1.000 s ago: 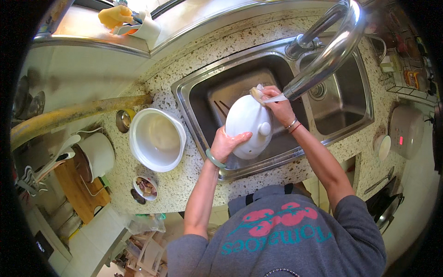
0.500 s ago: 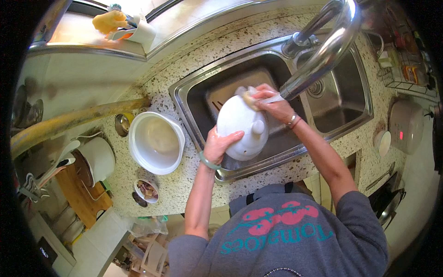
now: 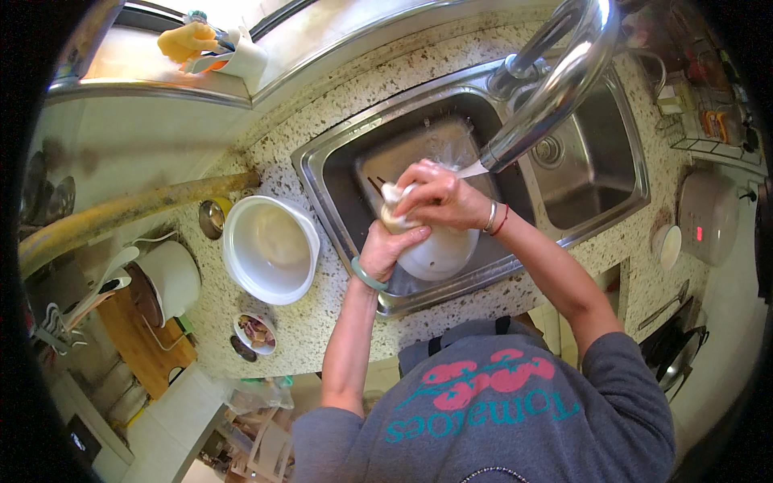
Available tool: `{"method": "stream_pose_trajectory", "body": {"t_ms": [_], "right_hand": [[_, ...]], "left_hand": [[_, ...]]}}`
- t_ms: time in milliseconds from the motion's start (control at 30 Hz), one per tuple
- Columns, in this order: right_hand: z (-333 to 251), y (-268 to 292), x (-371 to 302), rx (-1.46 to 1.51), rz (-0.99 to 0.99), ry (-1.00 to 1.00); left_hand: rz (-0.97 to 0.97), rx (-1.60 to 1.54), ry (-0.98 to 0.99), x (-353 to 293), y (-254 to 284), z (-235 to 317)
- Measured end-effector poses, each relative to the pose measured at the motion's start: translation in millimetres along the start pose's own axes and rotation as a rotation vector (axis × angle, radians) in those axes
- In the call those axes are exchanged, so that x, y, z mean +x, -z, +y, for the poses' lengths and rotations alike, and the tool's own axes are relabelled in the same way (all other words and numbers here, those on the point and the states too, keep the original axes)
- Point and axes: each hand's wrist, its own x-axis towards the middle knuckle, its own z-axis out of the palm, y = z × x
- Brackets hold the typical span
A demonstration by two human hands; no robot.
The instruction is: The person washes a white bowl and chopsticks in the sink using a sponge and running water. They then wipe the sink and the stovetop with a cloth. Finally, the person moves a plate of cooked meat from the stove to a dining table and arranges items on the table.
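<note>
Over the left basin of the steel sink (image 3: 342, 241), my left hand (image 3: 386, 248) grips a white lid (image 3: 439, 256) by its edge, thumb on top. The lid's knob is hidden behind my other hand. My right hand (image 3: 443, 197) is closed on a pale cloth or sponge (image 3: 394, 201) and presses it to the lid's left rim, right beside the left fingers. Water runs from the faucet (image 3: 531, 133) and splashes around the right knuckles. On the counter to the left stands a white pot (image 3: 271, 249), uncovered, its inside pale and bare.
A small bowl with scraps (image 3: 255, 333) sits near the counter's front edge. A yellowish pole (image 3: 137, 205) slants in from the left. The faucet's neck arches over the sink's divider. A wooden board (image 3: 141, 342) and a white lidded pot (image 3: 169, 282) stand far left.
My right hand has moved left and nearer across the lid, carrying the cloth or sponge from its far edge to beside my left hand. The knob is now covered.
</note>
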Motion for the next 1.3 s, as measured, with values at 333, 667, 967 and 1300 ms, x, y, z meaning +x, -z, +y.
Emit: {"method": "stream_pose_trajectory", "body": {"t_ms": [333,667,967,1300], "right_hand": [[13,-35,-77,-0.183,0.693,-0.498],[-22,-63,-61,-0.339,0.662,-0.513],[-26,-68,-62,-0.308,0.511,-0.339],[-12,-62,-96,-0.279,0.651,-0.502]], "left_hand": [[0.293,-0.313,-0.189,6,-25,-22],[0.412,-0.494,-0.243,8,-41,-42],[0.250,-0.533,-0.201,20,-33,-59],[0.295,-0.534,-0.207,6,-34,-50]]}}
